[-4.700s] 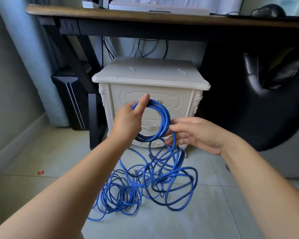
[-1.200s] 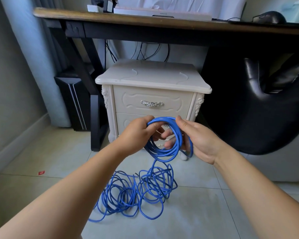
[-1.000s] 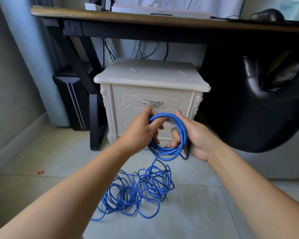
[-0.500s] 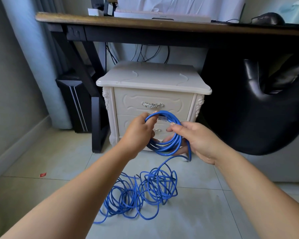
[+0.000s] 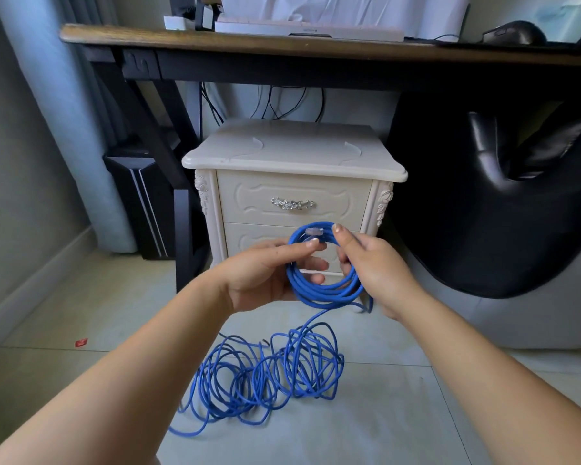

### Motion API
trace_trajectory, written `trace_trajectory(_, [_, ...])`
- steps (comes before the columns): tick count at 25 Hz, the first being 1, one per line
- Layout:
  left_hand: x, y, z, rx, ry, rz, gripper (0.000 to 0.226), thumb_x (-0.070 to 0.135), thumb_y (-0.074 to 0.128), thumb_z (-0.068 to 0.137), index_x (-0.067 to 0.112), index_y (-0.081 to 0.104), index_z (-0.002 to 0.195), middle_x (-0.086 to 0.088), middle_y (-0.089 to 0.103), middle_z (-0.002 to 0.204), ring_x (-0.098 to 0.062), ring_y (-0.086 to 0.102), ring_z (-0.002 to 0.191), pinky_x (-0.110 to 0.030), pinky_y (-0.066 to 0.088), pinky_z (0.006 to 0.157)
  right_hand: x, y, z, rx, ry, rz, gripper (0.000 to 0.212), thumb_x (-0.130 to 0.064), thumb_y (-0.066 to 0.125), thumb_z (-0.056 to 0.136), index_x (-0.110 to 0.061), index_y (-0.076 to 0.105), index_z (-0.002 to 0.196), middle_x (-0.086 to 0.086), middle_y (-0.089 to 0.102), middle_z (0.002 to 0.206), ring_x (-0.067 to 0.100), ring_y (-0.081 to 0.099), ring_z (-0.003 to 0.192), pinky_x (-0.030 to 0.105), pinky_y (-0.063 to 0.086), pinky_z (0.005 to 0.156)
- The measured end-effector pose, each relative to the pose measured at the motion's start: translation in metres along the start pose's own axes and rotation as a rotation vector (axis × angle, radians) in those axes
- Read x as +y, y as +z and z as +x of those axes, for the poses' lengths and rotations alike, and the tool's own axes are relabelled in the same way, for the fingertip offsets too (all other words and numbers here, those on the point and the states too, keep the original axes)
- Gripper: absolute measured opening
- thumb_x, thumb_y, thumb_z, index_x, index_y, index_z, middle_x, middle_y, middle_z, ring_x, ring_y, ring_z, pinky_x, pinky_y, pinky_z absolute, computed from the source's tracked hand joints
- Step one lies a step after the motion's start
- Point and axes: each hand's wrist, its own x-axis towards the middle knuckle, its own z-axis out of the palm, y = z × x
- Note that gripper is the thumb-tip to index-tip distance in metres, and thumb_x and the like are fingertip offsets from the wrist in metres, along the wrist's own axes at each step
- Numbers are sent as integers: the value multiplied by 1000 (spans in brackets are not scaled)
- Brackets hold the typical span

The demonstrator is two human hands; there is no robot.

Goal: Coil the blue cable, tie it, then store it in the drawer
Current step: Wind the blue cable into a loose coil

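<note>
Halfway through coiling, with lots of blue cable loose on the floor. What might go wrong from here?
1. The blue cable on the floor lies in overlapping loops; drawing it up may snag or knot.
2. Only the left hand and right hand hold the coil, untied; a slack grip could let turns spring apart.
3. The drawer is closed, so opening it needs a freed hand.

Single head-worn wide view, forward and down.
</note>
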Motion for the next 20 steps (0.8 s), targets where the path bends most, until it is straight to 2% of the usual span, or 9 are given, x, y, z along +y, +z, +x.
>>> trace_trajectory(2, [2,2,5,35,-47,169,52,54,66,76,15,65,110,-1,66,87,-15,65,70,-34,58,71,-1,-1,0,-70,-92,-198,44,-53,48,95,-24,53,62,-10,48,51,4,40,46,22,34,52])
trace_trajectory(4, [4,9,12,129,-46,380,62,66,62,71,10,67,97,-1,61,70,-16,58,61,-42,58,76,-4,-2,0,-142,-165,-412,40,-52,47,95,-28,53,63,-12,51,54,5,45,51,22,35,53])
trace_trajectory(7, [4,16,17,171,12,570,65,71,57,69,7,61,79,7,40,49,-13,36,46,-37,52,60,-6,0,-1,-192,-210,-503,30,-43,49,94,-34,54,66,-10,57,63,6,51,60,27,41,59])
trace_trajectory(9, [4,20,16,149,53,537,54,69,53,73,15,52,68,11,30,49,-12,25,46,-28,37,52,-6,0,-2,-179,-203,-419,28,-40,52,95,-31,55,69,-8,55,61,9,52,59,28,42,59])
trace_trajectory(11, [4,22,15,172,93,474,50,67,52,75,19,45,62,10,26,52,-12,22,47,-23,27,48,-5,-2,0,-216,-134,-215,23,-36,56,94,-18,60,81,-6,54,59,14,58,57,24,42,52])
trace_trajectory(13, [1,21,16,208,124,396,48,63,51,83,21,41,61,8,22,53,-12,19,48,-22,22,45,-4,-8,2,-312,-16,56,21,-28,59,93,-7,58,97,1,60,66,23,66,63,22,47,48])
trace_trajectory(15, [2,15,17,285,138,286,47,55,51,92,23,34,61,7,18,56,-11,16,47,-22,17,43,-4,-15,2,-425,84,265,18,-21,60,93,-7,58,103,8,66,75,30,67,73,26,52,52])
trace_trajectory(18, [7,5,17,435,172,164,49,52,51,95,24,29,61,7,17,54,-11,16,45,-22,18,41,-4,-24,0,-563,109,135,23,-22,64,91,-10,60,110,12,73,90,32,72,80,27,54,59])
trace_trajectory(20, [8,2,16,521,205,113,49,52,50,96,23,32,61,8,21,50,-11,19,44,-22,20,42,-3,-24,-1,-553,129,109,26,-29,58,94,-11,61,114,17,73,98,33,73,83,28,55,61])
